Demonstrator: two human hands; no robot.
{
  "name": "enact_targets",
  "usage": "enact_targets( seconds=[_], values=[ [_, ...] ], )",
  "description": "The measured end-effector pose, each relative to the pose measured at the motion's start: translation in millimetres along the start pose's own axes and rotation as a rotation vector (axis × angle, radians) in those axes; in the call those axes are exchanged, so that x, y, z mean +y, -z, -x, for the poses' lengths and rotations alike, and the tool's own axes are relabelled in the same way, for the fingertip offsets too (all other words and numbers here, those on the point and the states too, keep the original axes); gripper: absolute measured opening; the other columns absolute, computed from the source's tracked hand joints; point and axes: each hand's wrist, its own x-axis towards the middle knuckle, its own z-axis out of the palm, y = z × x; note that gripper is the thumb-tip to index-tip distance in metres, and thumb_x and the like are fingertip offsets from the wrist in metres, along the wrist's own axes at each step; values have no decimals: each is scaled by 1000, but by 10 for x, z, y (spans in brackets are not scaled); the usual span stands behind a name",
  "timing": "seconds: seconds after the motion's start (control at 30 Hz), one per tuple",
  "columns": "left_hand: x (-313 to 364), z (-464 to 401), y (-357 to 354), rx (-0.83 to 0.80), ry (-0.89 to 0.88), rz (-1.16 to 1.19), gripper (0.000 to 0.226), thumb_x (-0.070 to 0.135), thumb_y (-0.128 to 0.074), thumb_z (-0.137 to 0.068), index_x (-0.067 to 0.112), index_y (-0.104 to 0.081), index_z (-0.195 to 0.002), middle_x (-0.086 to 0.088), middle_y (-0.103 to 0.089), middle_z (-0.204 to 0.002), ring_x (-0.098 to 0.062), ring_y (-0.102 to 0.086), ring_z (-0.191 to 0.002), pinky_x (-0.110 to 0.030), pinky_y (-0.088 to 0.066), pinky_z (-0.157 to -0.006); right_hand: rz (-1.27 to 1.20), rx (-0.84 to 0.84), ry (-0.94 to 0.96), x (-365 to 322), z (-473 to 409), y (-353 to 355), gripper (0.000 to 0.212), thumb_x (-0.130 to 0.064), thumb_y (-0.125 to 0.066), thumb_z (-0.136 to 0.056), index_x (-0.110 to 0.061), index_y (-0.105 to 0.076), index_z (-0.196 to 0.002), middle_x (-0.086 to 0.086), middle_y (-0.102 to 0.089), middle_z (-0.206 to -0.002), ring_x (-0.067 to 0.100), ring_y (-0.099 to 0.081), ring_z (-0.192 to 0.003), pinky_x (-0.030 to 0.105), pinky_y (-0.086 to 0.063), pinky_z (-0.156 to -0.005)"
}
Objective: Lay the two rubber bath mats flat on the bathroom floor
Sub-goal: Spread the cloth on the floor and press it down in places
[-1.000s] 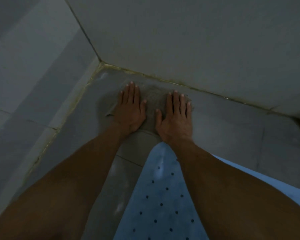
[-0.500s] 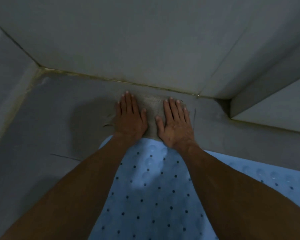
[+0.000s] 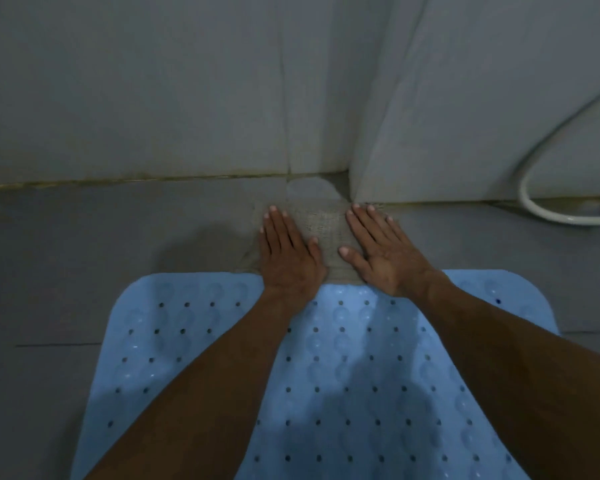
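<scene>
Fingers straight, my left hand (image 3: 289,254) and right hand (image 3: 381,252) press flat on the small brown mat (image 3: 329,237), just past the blue bath mat (image 3: 343,375). I think I should push slowly outward so the brown mat's edges lie smooth beside the blue one.

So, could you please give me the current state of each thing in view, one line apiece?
Blue rubber mat: spread flat on the floor, nubbed side up.
Woven cloth: flat on the floor, near edge at the mat's far edge.
Left hand: fingers straight, palm down on the cloth.
Right hand: fingers straight, palm down on the cloth.
White hose: looped on the floor by the wall.
</scene>
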Motion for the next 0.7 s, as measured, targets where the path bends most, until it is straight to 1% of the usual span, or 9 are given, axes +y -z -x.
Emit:
enact_targets(
  seconds=[0.07,0.2,0.27,0.33,0.37,0.5,0.63,0.7],
  values=[
    [241,74,-56,-27,-12,-11,78,45,-3,-91,-6,-5,-151,-24,0,-159,-36,-1,-149,-46,3,-120,10,-5,-14,262,115,36,81,-69,-6,-90,-24,2,-158,-7,9,-165,9,13,-150,33,10,-120],
    [815,163,-198,-82,-61,-22,73,44,-20,-100,-4,2,-151,-23,8,-159,-34,6,-148,-45,9,-119,33,0,-66,820,348,105,81,-70,-7,-91,-24,2,-157,-6,8,-165,10,12,-150,36,5,-122],
    [1108,185,-264,-84,-88,-17,74,43,-24,-100,-5,0,-151,-24,5,-159,-35,4,-148,-45,8,-119,33,4,-102,1086,469,161,80,-69,-9,-92,-24,2,-157,-6,8,-165,11,11,-151,38,3,-123],
    [1398,230,-333,-50,-126,-3,74,42,-28,-99,-6,-7,-151,-25,-2,-159,-36,-2,-148,-46,3,-120,26,11,-136,1355,609,207,76,-66,-16,-96,-24,3,-158,-6,9,-165,10,12,-151,39,3,-123],
    [1543,251,-362,-35,-152,-2,74,42,-29,-99,-7,-9,-151,-25,-4,-159,-36,-3,-148,-45,3,-121,18,13,-160,1486,685,231,74,-63,-19,-98,-25,3,-158,-6,9,-165,11,12,-151,38,3,-123],
    [2092,291,-474,-109,-210,-18,75,43,-23,-100,-5,1,-151,-23,7,-159,-34,7,-148,-44,9,-120,20,27,-250,1953,949,307,71,-58,-24,-100,-26,1,-158,-6,7,-165,12,9,-151,36,5,-121],
    [2543,340,-577,-138,-279,-32,76,45,-21,-99,-5,3,-151,-23,8,-159,-34,9,-148,-45,8,-120,8,6,-310,2345,1230,396,77,-67,-18,-95,-27,3,-157,-7,9,-165,9,12,-150,34,7,-120],
    [2734,356,-624,-154,-304,-37,75,45,-18,-99,-5,4,-151,-22,11,-159,-33,11,-148,-45,8,-120,0,0,-344,2504,1354,418,75,-66,-18,-96,-28,4,-157,-8,11,-165,9,12,-150,35,6,-121]
  ],
)
